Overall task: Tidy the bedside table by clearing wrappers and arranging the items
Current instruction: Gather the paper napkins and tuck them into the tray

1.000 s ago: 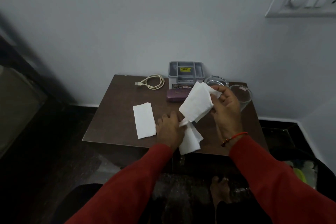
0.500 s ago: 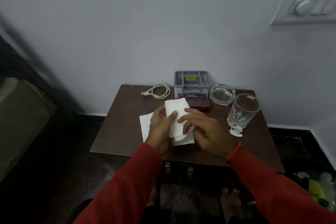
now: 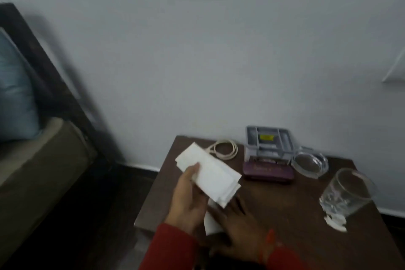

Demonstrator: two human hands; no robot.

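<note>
Pale wall behind, dark wood tabletop [image 3: 295, 210] in a corner, bed [image 3: 32, 160] to the left. Left hand [image 3: 188, 201] lifted over the tabletop's near-left part, fingers and thumb pinching a stack of folded white tissues [image 3: 210, 173]. Right hand [image 3: 236, 223] flat, fingers straight, pressing another white tissue [image 3: 211, 223] onto the tabletop. At the back: coiled cable [image 3: 225, 150], grey organiser tray [image 3: 268, 141], purple case [image 3: 268, 171] in front of it, glass ashtray [image 3: 310, 163]. Drinking glass [image 3: 346, 193] at right, small white scrap [image 3: 336, 223] beside its base.
</note>
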